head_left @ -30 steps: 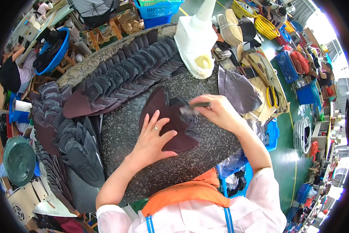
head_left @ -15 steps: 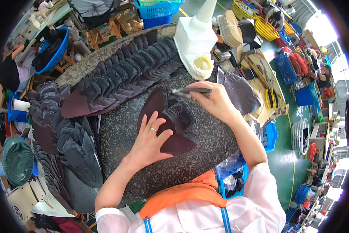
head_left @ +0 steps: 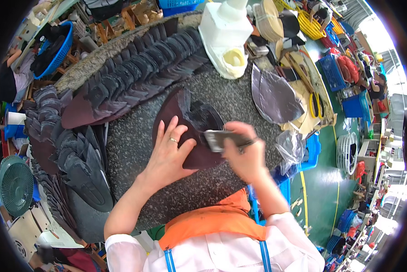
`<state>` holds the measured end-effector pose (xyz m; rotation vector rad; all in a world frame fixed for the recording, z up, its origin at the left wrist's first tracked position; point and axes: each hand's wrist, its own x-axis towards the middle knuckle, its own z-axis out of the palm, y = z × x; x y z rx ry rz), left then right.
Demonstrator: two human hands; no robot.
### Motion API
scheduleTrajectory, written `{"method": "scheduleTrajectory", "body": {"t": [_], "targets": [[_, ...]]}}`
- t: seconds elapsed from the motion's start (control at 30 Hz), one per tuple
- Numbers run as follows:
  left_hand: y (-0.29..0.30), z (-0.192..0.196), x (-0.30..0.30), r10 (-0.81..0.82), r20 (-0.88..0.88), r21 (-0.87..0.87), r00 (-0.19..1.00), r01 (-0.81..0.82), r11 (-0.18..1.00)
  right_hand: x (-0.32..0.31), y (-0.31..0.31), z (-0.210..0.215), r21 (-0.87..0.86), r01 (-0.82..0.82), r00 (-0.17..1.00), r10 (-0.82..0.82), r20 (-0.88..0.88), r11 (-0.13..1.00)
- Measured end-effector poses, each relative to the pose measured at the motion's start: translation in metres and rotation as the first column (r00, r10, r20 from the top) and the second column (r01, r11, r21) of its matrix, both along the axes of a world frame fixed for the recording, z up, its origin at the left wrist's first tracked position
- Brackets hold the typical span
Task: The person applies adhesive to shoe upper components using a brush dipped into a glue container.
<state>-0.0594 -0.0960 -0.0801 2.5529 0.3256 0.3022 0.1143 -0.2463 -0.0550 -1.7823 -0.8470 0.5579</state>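
1. Head view, the work: a maroon shoe-upper piece (head_left: 169, 113) lies flat on the dark speckled table (head_left: 135, 145), near the middle, in front of the person. Its right side is deeply notched, and dark layered edges show inside the notch.
2. Head view, left hand (head_left: 169, 152): it rests palm down on the maroon piece, fingers spread over its left part and thumb by the near edge. Its grip is apart, pressing flat and clasping nothing.
3. Head view, right hand (head_left: 246, 154): its grip is clamped on a flat hand tool (head_left: 219, 139), dark at the handle and pale and shiny at the end. That end points left, over the piece's right side; whether it touches the surface I cannot tell, nor can I tell the tool's exact kind.
4. Head view, far side of the table: a long row of overlapping shoe-upper pieces (head_left: 140, 68) runs slantwise, ending just beside a white glue dispenser (head_left: 224, 31) with a round cup at its front.
5. Head view, left side: more dark pieces (head_left: 85, 167) lie in overlapping piles.
6. Head view, right side: a shiny maroon sheet (head_left: 276, 97) lies near yellow-handled scissors (head_left: 316, 106), with a clear plastic bag (head_left: 290, 147) nearer the person.
7. Head view, lower edge: an orange apron (head_left: 208, 224) covers part of a white shirt (head_left: 217, 254).
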Motion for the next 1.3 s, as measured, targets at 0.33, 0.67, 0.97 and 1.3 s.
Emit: {"method": "scheduleTrajectory", "body": {"t": [0.33,0.67,0.97,1.3], "targets": [[0.014,0.017,-0.003,-0.024,-0.089,-0.135,0.996,0.012,0.991,0.096,0.031,0.017,0.162,0.186,0.910,-0.232,0.343,0.969],[0.068,0.042,-0.021,0.364,0.193,-0.911,0.911,0.028,0.412,0.194,0.111,-0.025,-0.122,0.015,0.802,0.061,0.594,0.992],[0.005,0.042,-0.027,-0.109,0.068,-0.184,0.992,0.119,0.976,0.140,0.054,0.011,-0.127,0.235,0.805,-0.120,0.581,0.964],[0.001,0.016,-0.028,-0.077,-0.061,0.105,0.995,0.083,0.991,0.082,-0.009,0.029,-0.126,-0.491,0.855,0.504,0.122,0.862]]}}
